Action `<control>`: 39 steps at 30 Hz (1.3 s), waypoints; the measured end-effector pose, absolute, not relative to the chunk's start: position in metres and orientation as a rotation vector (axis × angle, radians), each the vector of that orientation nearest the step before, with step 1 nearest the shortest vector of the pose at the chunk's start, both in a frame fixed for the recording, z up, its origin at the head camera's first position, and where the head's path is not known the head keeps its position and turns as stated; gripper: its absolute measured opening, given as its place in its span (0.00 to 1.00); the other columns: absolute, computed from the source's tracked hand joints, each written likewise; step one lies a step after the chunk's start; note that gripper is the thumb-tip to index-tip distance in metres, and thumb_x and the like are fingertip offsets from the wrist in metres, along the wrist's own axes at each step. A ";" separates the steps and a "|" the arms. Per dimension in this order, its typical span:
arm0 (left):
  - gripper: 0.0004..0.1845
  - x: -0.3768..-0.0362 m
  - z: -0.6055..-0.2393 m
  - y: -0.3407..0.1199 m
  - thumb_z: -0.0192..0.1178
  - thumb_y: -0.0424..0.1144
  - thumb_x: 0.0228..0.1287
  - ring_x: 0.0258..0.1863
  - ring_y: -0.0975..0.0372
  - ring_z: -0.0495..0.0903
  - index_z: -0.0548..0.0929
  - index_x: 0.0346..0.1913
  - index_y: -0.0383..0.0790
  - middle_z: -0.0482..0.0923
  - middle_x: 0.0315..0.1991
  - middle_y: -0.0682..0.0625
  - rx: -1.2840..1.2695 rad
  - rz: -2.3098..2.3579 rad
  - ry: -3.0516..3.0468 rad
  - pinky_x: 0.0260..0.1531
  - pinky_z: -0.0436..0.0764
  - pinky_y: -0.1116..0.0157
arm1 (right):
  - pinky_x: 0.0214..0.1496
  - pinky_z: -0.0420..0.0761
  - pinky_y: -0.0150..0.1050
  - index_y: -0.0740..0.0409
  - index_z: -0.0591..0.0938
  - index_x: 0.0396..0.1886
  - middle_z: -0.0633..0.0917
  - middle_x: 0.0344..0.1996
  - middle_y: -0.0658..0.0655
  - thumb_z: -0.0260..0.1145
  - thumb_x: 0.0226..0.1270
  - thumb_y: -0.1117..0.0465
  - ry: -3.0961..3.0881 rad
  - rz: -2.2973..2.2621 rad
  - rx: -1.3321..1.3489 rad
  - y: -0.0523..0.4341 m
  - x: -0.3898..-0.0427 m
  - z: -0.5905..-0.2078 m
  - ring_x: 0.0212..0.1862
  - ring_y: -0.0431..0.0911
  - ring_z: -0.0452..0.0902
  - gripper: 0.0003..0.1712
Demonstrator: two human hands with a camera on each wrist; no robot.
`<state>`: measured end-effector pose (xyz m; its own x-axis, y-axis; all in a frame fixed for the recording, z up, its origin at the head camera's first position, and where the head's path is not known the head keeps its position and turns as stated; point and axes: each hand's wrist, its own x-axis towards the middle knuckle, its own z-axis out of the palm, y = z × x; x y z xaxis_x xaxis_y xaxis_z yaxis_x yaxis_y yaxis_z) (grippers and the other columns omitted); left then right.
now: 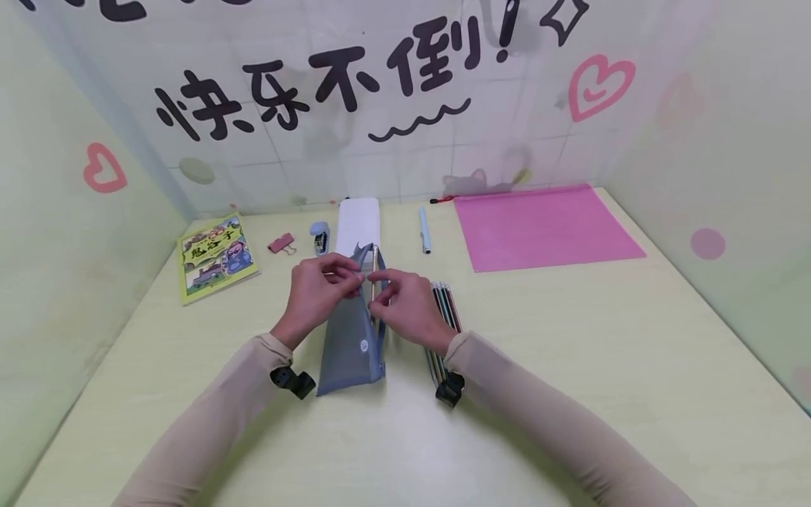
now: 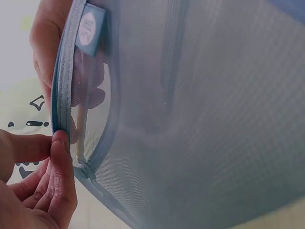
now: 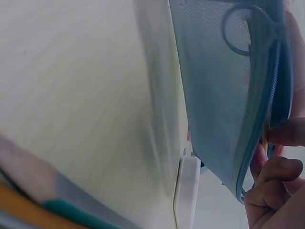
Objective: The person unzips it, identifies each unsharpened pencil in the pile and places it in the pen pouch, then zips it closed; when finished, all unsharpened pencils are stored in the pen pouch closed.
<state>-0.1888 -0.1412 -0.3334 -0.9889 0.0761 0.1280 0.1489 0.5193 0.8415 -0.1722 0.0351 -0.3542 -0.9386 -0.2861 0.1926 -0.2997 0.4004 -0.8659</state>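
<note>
Left hand (image 1: 319,290) pinches the pouch (image 1: 347,345) between both hands; right hand (image 1: 408,304) pinches a pencil (image 2: 80,128).

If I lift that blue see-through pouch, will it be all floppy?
Probably: the pouch looks like thin mesh, so it may sag. It's likely light for its size, being so thin. Its thicker zip edge might be a bit stiffer.
</note>
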 end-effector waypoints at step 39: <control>0.08 -0.190 -0.338 -0.146 0.67 0.35 0.64 0.28 0.63 0.87 0.86 0.44 0.35 0.85 0.37 0.40 -0.177 -1.533 -2.706 0.35 0.90 0.64 | 0.31 0.78 0.28 0.56 0.86 0.28 0.85 0.25 0.50 0.69 0.56 0.72 -3.110 0.822 1.016 0.103 -0.181 -0.366 0.28 0.38 0.76 0.06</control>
<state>-0.1901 -0.1460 -0.3381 -0.9932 0.0858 0.0786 0.1115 0.5094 0.8533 -0.1811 0.1026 -0.3656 -0.7941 -0.6041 -0.0671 -0.4921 0.7038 -0.5124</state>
